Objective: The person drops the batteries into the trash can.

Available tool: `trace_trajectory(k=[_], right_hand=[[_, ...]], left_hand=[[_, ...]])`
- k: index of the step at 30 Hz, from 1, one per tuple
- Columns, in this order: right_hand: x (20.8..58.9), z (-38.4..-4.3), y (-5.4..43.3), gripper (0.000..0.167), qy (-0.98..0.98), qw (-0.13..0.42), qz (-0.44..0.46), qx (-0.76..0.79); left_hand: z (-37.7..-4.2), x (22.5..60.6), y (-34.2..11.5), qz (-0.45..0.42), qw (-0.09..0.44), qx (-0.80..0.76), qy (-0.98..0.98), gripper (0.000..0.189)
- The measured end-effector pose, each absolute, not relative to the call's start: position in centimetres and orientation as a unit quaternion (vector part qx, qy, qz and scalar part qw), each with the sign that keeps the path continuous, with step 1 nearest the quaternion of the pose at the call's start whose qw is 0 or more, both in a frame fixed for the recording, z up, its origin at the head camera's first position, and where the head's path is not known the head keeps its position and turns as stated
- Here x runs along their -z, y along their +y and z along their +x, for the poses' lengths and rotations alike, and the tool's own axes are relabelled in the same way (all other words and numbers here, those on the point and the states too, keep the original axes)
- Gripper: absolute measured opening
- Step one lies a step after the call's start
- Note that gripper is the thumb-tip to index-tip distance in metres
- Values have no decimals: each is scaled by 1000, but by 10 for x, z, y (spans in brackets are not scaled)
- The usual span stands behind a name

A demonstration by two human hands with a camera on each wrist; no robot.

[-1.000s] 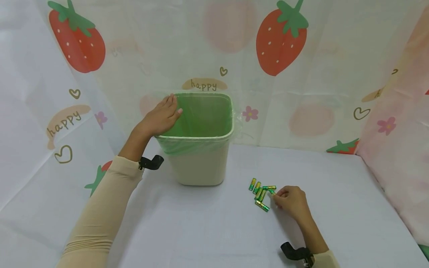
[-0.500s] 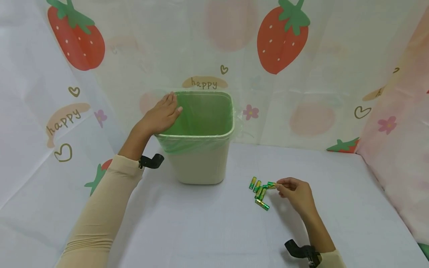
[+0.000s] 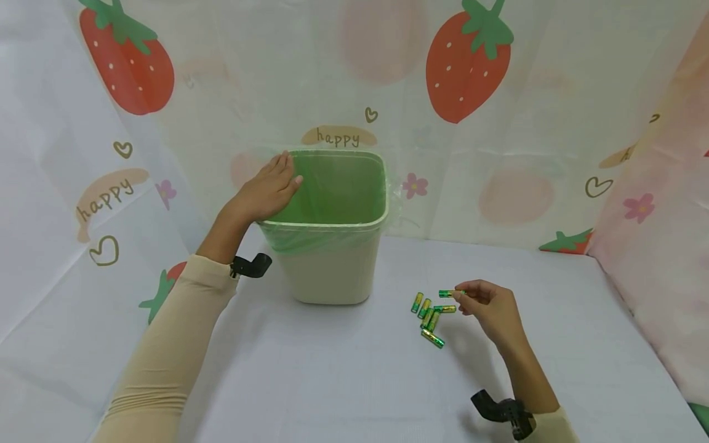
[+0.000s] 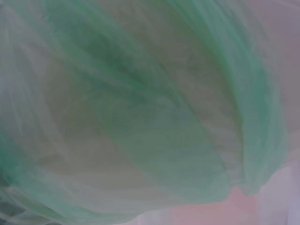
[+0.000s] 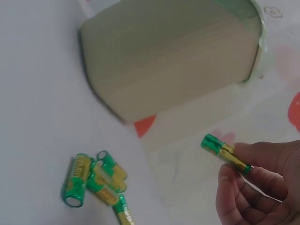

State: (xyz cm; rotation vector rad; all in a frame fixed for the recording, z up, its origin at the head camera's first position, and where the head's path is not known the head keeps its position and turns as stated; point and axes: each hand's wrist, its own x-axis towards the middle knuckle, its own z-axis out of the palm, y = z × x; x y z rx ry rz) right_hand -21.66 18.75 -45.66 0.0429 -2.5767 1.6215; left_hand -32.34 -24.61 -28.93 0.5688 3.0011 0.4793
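Battery point(image 3: 447, 294) in right hand point(image 3: 492, 307), we are wisely pinching one end, left hand point(image 3: 267, 189) straight-fingered, seemingly steadying the bin point(image 3: 331, 271).

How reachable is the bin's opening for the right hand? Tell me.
Probably yes: nothing tall stands between the right hand and the bin; the left hand covers just one side.

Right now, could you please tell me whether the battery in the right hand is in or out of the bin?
Out: the right hand pinches the battery above the table, apart from the bin.
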Motion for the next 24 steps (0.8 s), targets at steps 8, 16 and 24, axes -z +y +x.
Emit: trace_trajectory(k=[8, 16, 24], right_hand=[[429, -219, 183, 28, -842, 68, 63, -531], [402, -221, 175, 26, -845, 84, 110, -516], [383, -224, 166, 23, -847, 85, 134, -507]], left_hand=[[-322, 288, -245, 185, 27, -150, 971, 68], [-323, 289, -246, 187, 26, -148, 971, 69], [-324, 289, -246, 187, 25, -145, 971, 70]])
